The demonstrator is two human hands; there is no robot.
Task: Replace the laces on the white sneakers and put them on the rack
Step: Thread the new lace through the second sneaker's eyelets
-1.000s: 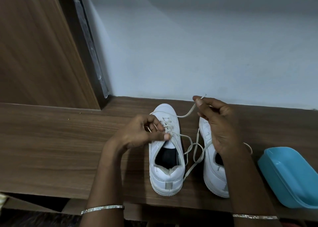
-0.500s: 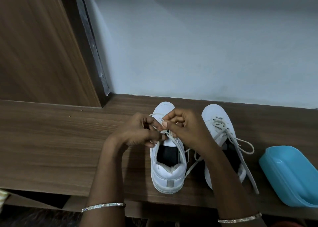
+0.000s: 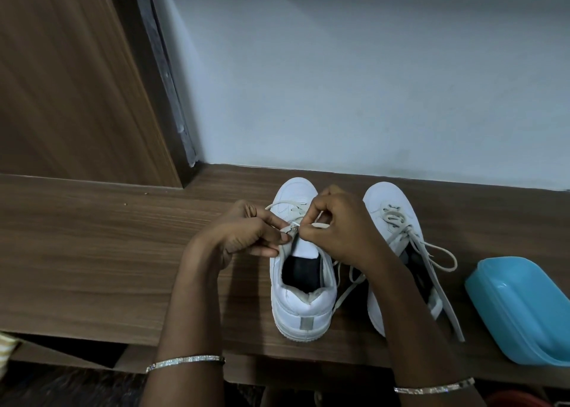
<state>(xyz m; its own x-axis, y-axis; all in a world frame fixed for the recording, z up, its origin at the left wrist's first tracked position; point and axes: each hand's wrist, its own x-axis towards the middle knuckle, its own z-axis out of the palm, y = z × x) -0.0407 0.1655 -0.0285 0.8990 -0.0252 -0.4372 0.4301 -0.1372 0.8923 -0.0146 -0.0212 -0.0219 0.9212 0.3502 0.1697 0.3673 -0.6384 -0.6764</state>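
A brown wood-grain cupboard panel (image 3: 61,82) stands at the far left. Below it, a dark wood-grain shelf board (image 3: 92,252) runs across the view and carries both shoes.

The left hand (image 3: 246,237), with a thin silver bangle (image 3: 185,362) on its wrist, has its fingers curled. Thumb and forefinger pinch the eyelet edge beside the tongue of the first white low-top sneaker (image 3: 303,301). This shoe stands upright with its heel toward the camera. Its flat off-white lace (image 3: 282,204) crosses only the eyelets near the toe, and the rows nearer the dark opening look unthreaded. The right hand (image 3: 345,237) is closed in a pinch on the free part of that lace, right against the left hand's fingertips. It is probably feeding the lace through the next eyelet, though the fingers hide the tip.

Just beside it is the second white sneaker (image 3: 385,199). Its own cream lace (image 3: 394,214) is threaded through the eyelets near the toe, and the ends trail loose over the side, untied. Well to the right lies a light-blue plastic tub (image 3: 518,311).

By my reading the job is past halfway: one shoe is laced but unknotted, and the other is partly laced. Finishing the lacing and any tying remain. I cannot tell whether this board is the rack itself.
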